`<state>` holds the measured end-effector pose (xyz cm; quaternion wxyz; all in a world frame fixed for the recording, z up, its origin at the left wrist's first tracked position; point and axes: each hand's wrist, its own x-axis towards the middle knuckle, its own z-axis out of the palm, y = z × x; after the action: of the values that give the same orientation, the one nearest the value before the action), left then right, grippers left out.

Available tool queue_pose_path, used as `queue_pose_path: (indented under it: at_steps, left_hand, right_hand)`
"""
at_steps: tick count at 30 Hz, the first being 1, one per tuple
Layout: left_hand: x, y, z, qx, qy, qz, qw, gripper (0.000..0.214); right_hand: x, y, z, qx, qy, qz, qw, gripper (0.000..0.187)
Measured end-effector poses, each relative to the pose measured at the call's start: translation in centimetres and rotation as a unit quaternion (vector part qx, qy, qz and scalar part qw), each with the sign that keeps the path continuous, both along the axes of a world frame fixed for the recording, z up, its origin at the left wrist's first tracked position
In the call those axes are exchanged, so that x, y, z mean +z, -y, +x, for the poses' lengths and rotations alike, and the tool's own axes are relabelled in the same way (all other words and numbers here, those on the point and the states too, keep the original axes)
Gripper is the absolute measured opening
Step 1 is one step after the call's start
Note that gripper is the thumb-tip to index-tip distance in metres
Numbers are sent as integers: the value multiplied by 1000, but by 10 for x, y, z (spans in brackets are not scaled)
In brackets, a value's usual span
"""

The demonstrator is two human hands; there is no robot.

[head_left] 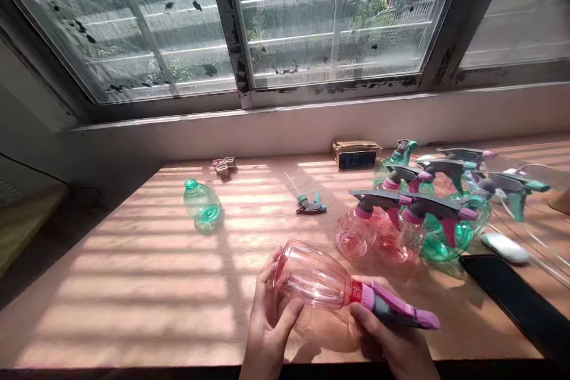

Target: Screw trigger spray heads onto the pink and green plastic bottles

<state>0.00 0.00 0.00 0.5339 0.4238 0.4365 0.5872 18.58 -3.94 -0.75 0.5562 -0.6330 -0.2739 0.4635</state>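
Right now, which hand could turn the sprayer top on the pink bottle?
Probably the right hand: it grips the sprayer top by the collar. The left hand cups the pink bottle at its round end, steadying it.

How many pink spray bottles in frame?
3. One pink spray bottle held sideways in left hand and right hand; two more stand at the right cluster's front. Others may be hidden.

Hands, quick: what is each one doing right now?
Left hand: closed on the pink spray bottle, at its base.
Right hand: closed on that bottle's spray head.
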Motion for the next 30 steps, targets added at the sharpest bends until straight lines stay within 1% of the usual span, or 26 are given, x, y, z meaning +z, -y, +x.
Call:
queue_pose_path:
  at_steps: [3, 5, 6, 8, 10, 11, 13, 15, 16, 18, 21, 23, 25, 28, 30]
  left_hand:
    - [-3, -1, 1, 22, 2, 15, 1000, 54]
    - [-5, -1, 2, 25, -2, 14, 1000, 54]
    - [-5, 0, 2, 21, -7, 9, 1000, 56]
    - [-6, 1, 2, 1, -9, -9, 1000, 68]
    - [-7, 3, 1, -11, 4, -23, 1000, 82]
    - [-6, 3, 1, -11, 13, -25, 1000, 83]
    - [-5, 3, 0, -2, 23, -22, 999, 75]
    - [-4, 2, 0, 6, 15, -21, 1000, 63]
    - [-3, 2, 0, 6, 12, -22, 1000, 59]
    - [-3, 0, 0, 5, 13, -19, 1000, 58]
    - [-3, -1, 1, -1, 14, -4, 1000, 63]
    - [-5, -1, 1, -11, 4, -6, 1000, 64]
    - [-6, 0, 1, -24, -4, -11, 1000, 66]
    - [-7, 1, -1, -46, 7, 0, 999, 79]
    - [-7, 1, -2, -45, 14, 8, 999, 82]
  right_hand:
    - [-5, -4, 4, -19, -18, 49, 998, 36]
    - [-9, -6, 6, -14, -24, 66, 997, 30]
    - [-11, -6, 7, -7, -26, 70, 997, 30]
    - [-13, -6, 7, 9, -27, 77, 997, 32]
    - [-12, -5, 6, 19, -28, 72, 997, 34]
    - [-11, -4, 6, 30, -28, 69, 997, 37]
    - [-7, -3, 5, 67, -22, 79, 994, 38]
    - [-3, -2, 5, 101, -14, 97, 990, 34]
    - [-2, -2, 5, 108, -13, 101, 989, 32]
    - [0, -3, 4, 95, -13, 100, 990, 32]
    - [0, -4, 4, 46, -9, 104, 993, 35]
    - [-1, -4, 4, 26, -6, 107, 994, 35]
    - [-2, -5, 4, 22, -5, 101, 995, 34]
    - [-1, -5, 4, 38, 12, 105, 994, 33]
    - [1, -5, 3, 51, 32, 116, 991, 31]
